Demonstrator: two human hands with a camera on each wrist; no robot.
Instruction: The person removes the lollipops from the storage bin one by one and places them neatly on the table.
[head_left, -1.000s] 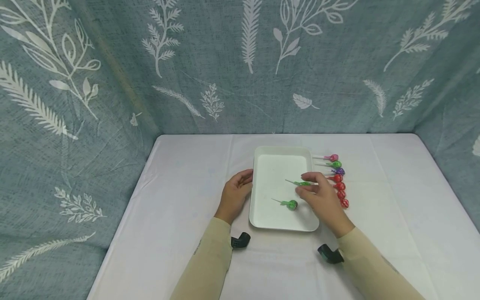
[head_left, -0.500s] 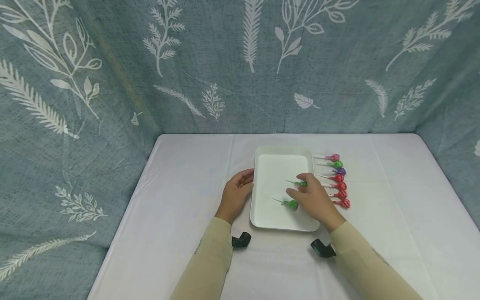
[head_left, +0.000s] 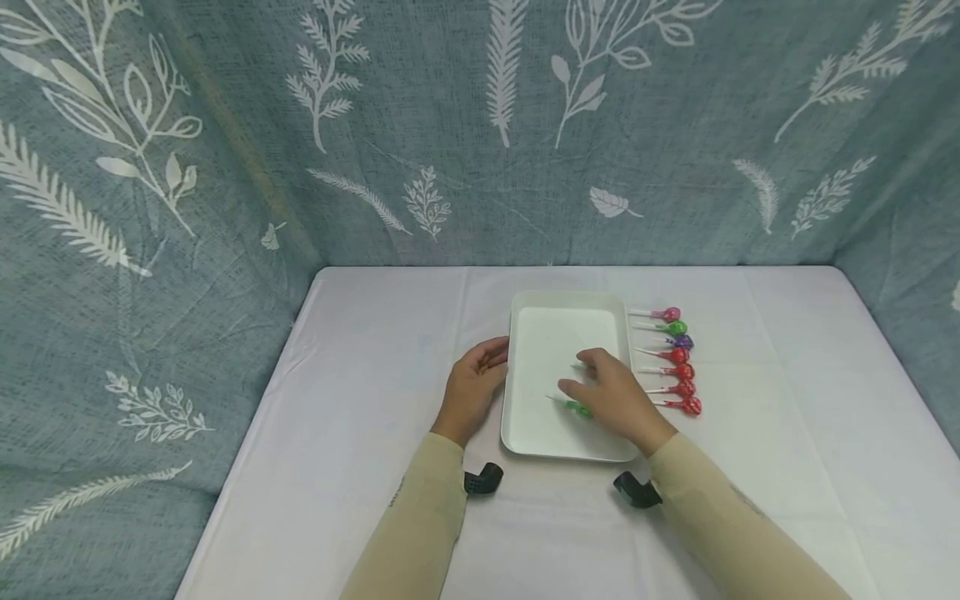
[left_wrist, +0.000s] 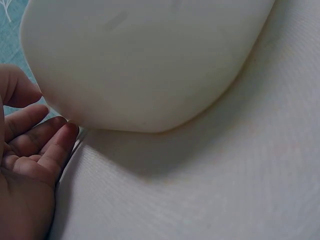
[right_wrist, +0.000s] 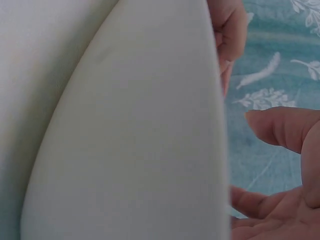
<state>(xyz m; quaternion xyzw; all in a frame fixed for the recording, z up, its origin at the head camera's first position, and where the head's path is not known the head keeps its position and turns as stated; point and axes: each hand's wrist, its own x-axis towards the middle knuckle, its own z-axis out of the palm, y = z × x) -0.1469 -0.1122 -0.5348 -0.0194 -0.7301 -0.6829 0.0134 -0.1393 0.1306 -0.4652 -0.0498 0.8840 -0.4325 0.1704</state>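
Observation:
A white tray [head_left: 540, 333] lies on the table; its outer wall [left_wrist: 150, 65] fills much of both wrist views. At its left edge my left hand [head_left: 472, 387] rests with loosely bent fingers, the fingertips [left_wrist: 70, 129] right at the wall. Over the tray's right half is my right hand [head_left: 615, 396], palm inward, its thumb [right_wrist: 280, 127] spread apart from the fingers and no object between them. A green-wrapped lollipop [head_left: 574, 407] lies in the tray, its candy end partly behind this hand. Farther in, only the stick [head_left: 577, 367] of another lollipop shows; the rest is hidden.
Along the tray's right side several wrapped lollipops lie in a column, heads rightward: pink [head_left: 670, 314], green [head_left: 678, 328], purple [head_left: 681, 342], and red ones [head_left: 679, 356] nearer me. A patterned blue-green curtain [head_left: 480, 200] rises behind the table [head_left: 375, 350].
My right hand has let go of the upper green lollipop and moved left over the tray, covering it. More of the red lollipops shows. My left hand has stayed at the tray's edge.

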